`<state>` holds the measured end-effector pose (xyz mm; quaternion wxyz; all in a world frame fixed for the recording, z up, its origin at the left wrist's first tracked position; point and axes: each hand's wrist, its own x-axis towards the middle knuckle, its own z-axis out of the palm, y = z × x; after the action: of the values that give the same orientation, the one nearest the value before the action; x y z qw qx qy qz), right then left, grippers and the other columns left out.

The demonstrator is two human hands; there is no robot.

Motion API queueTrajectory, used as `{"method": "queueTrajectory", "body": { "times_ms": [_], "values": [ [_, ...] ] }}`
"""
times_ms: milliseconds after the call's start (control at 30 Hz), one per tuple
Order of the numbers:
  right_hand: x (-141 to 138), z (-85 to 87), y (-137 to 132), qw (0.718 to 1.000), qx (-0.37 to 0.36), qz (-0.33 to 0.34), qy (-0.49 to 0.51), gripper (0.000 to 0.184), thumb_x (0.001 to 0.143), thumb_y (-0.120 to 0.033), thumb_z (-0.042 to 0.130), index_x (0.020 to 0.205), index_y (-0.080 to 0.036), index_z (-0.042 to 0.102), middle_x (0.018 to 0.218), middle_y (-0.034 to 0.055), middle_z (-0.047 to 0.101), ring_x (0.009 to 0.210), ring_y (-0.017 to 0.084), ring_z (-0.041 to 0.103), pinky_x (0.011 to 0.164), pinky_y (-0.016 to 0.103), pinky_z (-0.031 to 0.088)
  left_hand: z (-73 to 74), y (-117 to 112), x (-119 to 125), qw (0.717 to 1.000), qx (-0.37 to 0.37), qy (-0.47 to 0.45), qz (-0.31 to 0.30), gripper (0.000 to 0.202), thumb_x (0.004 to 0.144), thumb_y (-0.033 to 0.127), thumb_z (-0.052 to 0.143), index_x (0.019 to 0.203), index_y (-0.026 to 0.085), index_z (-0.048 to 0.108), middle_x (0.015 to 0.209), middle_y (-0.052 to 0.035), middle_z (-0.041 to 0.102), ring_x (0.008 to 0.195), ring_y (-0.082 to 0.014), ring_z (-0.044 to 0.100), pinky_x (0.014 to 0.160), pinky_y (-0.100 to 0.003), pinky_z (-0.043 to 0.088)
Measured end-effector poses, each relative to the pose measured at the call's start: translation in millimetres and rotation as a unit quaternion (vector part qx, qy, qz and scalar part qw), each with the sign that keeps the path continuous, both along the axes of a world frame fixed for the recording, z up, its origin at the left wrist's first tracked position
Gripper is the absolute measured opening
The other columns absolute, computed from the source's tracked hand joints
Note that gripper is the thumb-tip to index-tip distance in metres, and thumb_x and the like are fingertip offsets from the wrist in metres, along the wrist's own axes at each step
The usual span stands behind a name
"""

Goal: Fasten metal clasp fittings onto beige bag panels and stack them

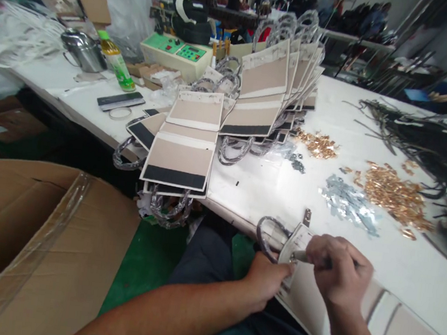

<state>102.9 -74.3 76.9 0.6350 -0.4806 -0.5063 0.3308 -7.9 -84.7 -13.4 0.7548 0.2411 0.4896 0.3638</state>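
The beige bag panel (304, 308) lies over the counter's (264, 194) near edge, the left hand (267, 279) with fingers clamped on its side, the right hand (338, 274) with fingers gripping a slim metal tool (301, 256) against its top, silver pieces (345, 201) and stacked panels (179, 156) beyond.

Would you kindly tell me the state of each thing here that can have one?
left hand: closed on the bag panel.
right hand: closed around a slim tool.
bag panel: held, lying over the table edge.
cardboard box: open, flap folded out.
bottle: upright, capped.
panel stack: flat, fanned, overlapping.
gold fittings: loose, heaped.
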Motion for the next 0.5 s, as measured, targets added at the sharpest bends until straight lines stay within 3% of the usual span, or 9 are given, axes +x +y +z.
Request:
{"method": "queueTrajectory", "body": {
  "times_ms": [133,267,367,433,500],
  "values": [
    [18.8,-13.1,-5.5,0.990,-0.082,-0.030,-0.107,0.053,0.103,-0.045,0.064,0.057,-0.023,0.050,0.055,-0.0010,0.050,0.052,0.015,0.048,0.053,0.029,0.039,7.4,0.0,-3.4,1.000,0.011,-0.015,-0.011,0.030,0.063,0.025,0.077,0.089,0.010,0.082,0.088,-0.0103,0.080,0.079,-0.0239,0.074,0.074,-0.031,0.056],
    [36.3,-7.9,-1.4,0.938,-0.148,-0.076,-0.304,0.053,0.098,-0.060,0.064,0.061,-0.022,0.058,0.056,-0.0015,0.053,0.053,0.016,0.053,0.054,0.028,0.041,6.1,-0.7,-6.3,0.999,0.019,-0.026,-0.010,0.032,0.064,0.027,0.076,0.090,0.010,0.081,0.082,-0.0107,0.079,0.081,-0.0282,0.076,0.079,-0.036,0.059],
    [46.2,-21.4,7.7,0.884,-0.168,-0.052,-0.433,0.034,0.095,-0.056,0.061,0.088,-0.028,0.078,0.083,0.0012,0.072,0.072,0.023,0.070,0.066,0.030,0.050,1.8,6.5,-9.2,0.998,0.038,-0.037,-0.029,0.033,0.063,0.031,0.079,0.087,0.008,0.081,0.078,-0.0117,0.077,0.083,-0.0319,0.077,0.082,-0.040,0.060],
    [50.7,-37.4,12.3,0.853,-0.187,-0.045,-0.484,0.032,0.096,-0.049,0.054,0.104,-0.034,0.081,0.097,0.0017,0.074,0.080,0.024,0.075,0.070,0.031,0.053,2.7,13.9,-12.5,0.998,0.044,-0.026,-0.049,0.033,0.061,0.031,0.083,0.083,0.007,0.080,0.077,-0.0120,0.077,0.089,-0.0353,0.077,0.089,-0.043,0.060],
    [52.4,-51.2,13.0,0.843,-0.201,-0.034,-0.497,0.037,0.098,-0.046,0.047,0.113,-0.039,0.080,0.102,0.0013,0.073,0.083,0.023,0.077,0.072,0.030,0.055,7.7,19.1,-17.3,0.996,0.053,-0.004,-0.069,0.032,0.059,0.029,0.088,0.082,0.008,0.080,0.081,-0.0124,0.077,0.097,-0.0385,0.077,0.097,-0.046,0.058]
  ]
}}
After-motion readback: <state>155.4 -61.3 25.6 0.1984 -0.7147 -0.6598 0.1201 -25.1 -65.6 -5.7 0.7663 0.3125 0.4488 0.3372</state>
